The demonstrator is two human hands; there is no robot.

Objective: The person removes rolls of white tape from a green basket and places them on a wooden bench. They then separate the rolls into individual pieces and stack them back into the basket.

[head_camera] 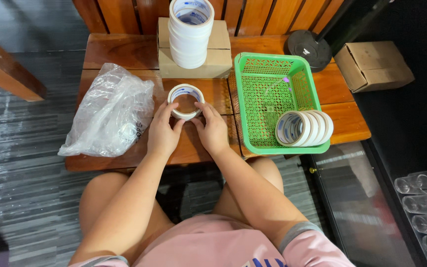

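A white roll of tape (186,101) lies flat on the wooden table (124,52). My left hand (163,131) holds its left side and my right hand (211,129) holds its right side, fingertips on the rim. Behind it a tall stack of the same white tape rolls (190,32) stands on a cardboard box (213,62). To the right a green plastic basket (268,66) holds several tape rolls (302,128) standing on edge at its near right corner.
A crumpled clear plastic bag (109,111) lies on the table's left part. A black round stand base (308,48) and a small cardboard box (373,64) sit at the back right. Clear plastic cups (423,198) lie at the lower right.
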